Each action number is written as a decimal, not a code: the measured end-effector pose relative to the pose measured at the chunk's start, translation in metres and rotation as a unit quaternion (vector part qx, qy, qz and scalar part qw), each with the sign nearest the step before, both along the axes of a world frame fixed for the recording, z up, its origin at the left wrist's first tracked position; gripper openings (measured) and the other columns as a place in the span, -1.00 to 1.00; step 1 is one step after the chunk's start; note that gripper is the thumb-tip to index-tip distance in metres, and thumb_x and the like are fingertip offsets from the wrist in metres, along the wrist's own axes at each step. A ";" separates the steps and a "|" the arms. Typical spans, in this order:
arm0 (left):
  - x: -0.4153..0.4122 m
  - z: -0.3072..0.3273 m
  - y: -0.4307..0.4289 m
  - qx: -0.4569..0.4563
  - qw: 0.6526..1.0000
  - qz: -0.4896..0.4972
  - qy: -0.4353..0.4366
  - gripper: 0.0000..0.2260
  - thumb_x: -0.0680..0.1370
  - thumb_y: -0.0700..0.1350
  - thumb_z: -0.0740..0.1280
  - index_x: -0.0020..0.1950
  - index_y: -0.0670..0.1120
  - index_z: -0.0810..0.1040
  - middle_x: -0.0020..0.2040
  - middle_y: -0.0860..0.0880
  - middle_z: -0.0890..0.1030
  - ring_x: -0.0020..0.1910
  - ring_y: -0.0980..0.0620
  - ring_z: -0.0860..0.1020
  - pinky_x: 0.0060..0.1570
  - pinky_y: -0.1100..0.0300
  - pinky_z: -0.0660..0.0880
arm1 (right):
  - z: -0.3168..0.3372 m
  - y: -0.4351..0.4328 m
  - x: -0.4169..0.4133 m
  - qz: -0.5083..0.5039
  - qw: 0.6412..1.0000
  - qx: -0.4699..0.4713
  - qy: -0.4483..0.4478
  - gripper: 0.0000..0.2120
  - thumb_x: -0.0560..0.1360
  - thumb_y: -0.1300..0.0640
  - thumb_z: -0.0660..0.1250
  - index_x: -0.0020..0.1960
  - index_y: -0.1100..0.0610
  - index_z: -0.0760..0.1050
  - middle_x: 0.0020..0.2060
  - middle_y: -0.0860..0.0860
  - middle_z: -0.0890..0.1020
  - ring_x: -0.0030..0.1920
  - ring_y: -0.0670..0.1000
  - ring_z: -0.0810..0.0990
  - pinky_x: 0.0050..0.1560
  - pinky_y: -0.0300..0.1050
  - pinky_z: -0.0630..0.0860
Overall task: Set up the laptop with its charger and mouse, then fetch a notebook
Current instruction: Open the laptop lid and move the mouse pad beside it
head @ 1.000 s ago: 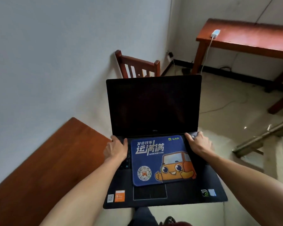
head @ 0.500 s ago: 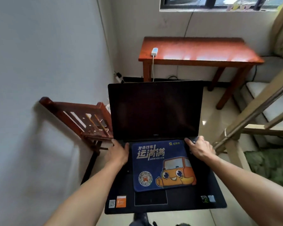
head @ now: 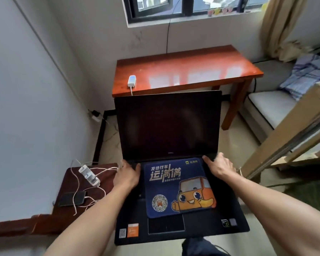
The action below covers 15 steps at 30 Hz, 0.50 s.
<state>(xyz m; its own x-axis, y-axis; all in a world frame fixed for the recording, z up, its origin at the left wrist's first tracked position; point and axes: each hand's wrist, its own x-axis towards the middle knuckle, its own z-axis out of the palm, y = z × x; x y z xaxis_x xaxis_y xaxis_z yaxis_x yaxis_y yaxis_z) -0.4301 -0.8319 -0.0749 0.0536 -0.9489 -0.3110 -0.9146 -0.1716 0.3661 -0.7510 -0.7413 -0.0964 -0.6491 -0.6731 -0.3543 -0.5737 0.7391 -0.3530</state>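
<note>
Reddish wood worktop (head: 183, 71) with the white charger (head: 132, 81) is dead ahead now instead of the chair, so the carry's nearly done: open laptop (head: 167, 126), mousepad (head: 177, 187) on its keys, midair just short of it, screen facing me, long side left-to-right, left hand (head: 127, 175) and right hand (head: 220, 168) each with a closed grip on the base.

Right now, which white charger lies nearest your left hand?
The white charger on the dark stool, beside the phone; the other charger sits on the red table.
</note>
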 end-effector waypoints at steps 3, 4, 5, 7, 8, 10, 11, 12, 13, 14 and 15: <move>-0.040 0.007 -0.058 -0.007 1.000 0.009 0.018 -0.40 0.53 0.23 0.16 0.38 -0.18 0.20 0.29 -0.27 0.48 0.25 -0.28 0.46 0.17 -0.05 0.40 | 0.011 -0.064 -0.041 0.009 1.000 -0.003 0.007 -0.33 0.47 -0.41 0.11 0.24 0.15 0.33 0.15 0.22 0.58 0.17 0.27 0.54 -0.08 0.02 0.35; -0.050 0.010 -0.074 -0.013 1.000 0.013 0.017 -0.40 0.53 0.23 0.16 0.38 -0.18 0.21 0.28 -0.27 0.49 0.25 -0.28 0.46 0.16 -0.04 0.41 | 0.015 -0.084 -0.053 0.013 1.000 -0.004 0.013 -0.33 0.47 -0.41 0.11 0.25 0.15 0.33 0.15 0.22 0.58 0.16 0.27 0.55 -0.08 0.01 0.35; -0.061 0.013 -0.090 -0.015 1.000 0.018 0.019 -0.42 0.53 0.23 0.17 0.36 -0.17 0.22 0.27 -0.27 0.50 0.24 -0.28 0.47 0.14 -0.03 0.42 | 0.021 -0.104 -0.065 0.019 1.000 -0.004 0.018 -0.32 0.47 -0.41 0.12 0.26 0.15 0.33 0.15 0.22 0.58 0.17 0.27 0.54 -0.08 0.01 0.35; -0.075 0.018 -0.115 -0.018 0.999 0.029 0.027 -0.45 0.53 0.23 0.18 0.32 -0.15 0.26 0.24 -0.26 0.52 0.20 -0.28 0.50 0.10 -0.01 0.43 | 0.029 -0.136 -0.083 0.023 1.000 -0.005 0.018 -0.31 0.46 -0.41 0.13 0.27 0.15 0.33 0.17 0.21 0.57 0.17 0.26 0.54 -0.06 0.02 0.36; -0.082 0.019 -0.128 -0.017 0.999 0.036 0.034 -0.45 0.53 0.23 0.19 0.32 -0.15 0.26 0.23 -0.25 0.53 0.19 -0.28 0.51 0.08 -0.01 0.44 | 0.032 -0.152 -0.090 0.028 0.999 -0.008 0.016 -0.32 0.46 -0.41 0.14 0.28 0.14 0.34 0.17 0.21 0.57 0.18 0.26 0.54 -0.05 0.02 0.36; -0.095 0.021 -0.162 -0.020 0.998 0.045 0.036 -0.45 0.52 0.23 0.19 0.32 -0.15 0.27 0.22 -0.24 0.54 0.18 -0.27 0.52 0.05 0.01 0.44 | 0.038 -0.193 -0.103 0.032 0.999 -0.014 0.009 -0.32 0.46 -0.40 0.15 0.28 0.14 0.34 0.18 0.20 0.57 0.20 0.26 0.53 -0.01 0.04 0.40; -0.101 0.020 -0.182 -0.019 0.998 0.050 0.032 -0.45 0.52 0.23 0.19 0.31 -0.15 0.27 0.22 -0.23 0.55 0.17 -0.27 0.53 0.04 0.02 0.45 | 0.038 -0.214 -0.110 0.031 0.999 -0.015 0.007 -0.32 0.46 -0.40 0.15 0.28 0.14 0.34 0.19 0.20 0.57 0.20 0.26 0.53 0.03 0.04 0.41; -0.107 0.021 -0.202 -0.016 0.998 0.050 0.029 -0.44 0.52 0.24 0.18 0.32 -0.15 0.27 0.21 -0.24 0.55 0.17 -0.27 0.53 0.05 0.01 0.45 | 0.040 -0.235 -0.115 0.032 0.999 -0.014 0.005 -0.32 0.46 -0.40 0.16 0.28 0.15 0.34 0.19 0.21 0.57 0.21 0.26 0.52 0.07 0.05 0.42; -0.112 0.020 -0.222 -0.014 0.999 0.045 0.024 -0.44 0.52 0.24 0.18 0.32 -0.16 0.26 0.21 -0.24 0.54 0.17 -0.27 0.52 0.06 0.00 0.45 | 0.039 -0.254 -0.120 0.035 0.999 -0.012 0.003 -0.32 0.46 -0.39 0.16 0.27 0.16 0.34 0.20 0.21 0.56 0.22 0.27 0.51 0.10 0.06 0.43; -0.117 0.018 -0.244 -0.013 0.999 0.043 0.023 -0.44 0.52 0.24 0.18 0.32 -0.16 0.26 0.21 -0.25 0.54 0.18 -0.27 0.52 0.07 -0.01 0.45 | 0.037 -0.274 -0.125 0.031 0.999 -0.014 -0.003 -0.32 0.46 -0.39 0.16 0.27 0.16 0.34 0.20 0.22 0.56 0.22 0.27 0.51 0.12 0.07 0.44; -0.123 0.015 -0.267 -0.014 0.999 0.041 0.021 -0.44 0.53 0.23 0.18 0.32 -0.16 0.26 0.21 -0.25 0.54 0.18 -0.28 0.52 0.07 -0.01 0.45 | 0.034 -0.295 -0.131 0.027 0.999 -0.016 -0.009 -0.32 0.47 -0.39 0.16 0.27 0.17 0.34 0.21 0.23 0.56 0.22 0.28 0.52 0.14 0.07 0.45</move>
<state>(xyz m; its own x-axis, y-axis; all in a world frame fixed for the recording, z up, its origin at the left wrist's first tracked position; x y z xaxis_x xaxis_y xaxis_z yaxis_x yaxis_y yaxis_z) -0.5535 -1.0989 -0.0599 0.1191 -0.9500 -0.2885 -0.8815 -0.2349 0.4096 -0.8824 -1.0363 -0.0620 -0.6050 -0.7188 -0.3425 -0.6063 0.6948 -0.3869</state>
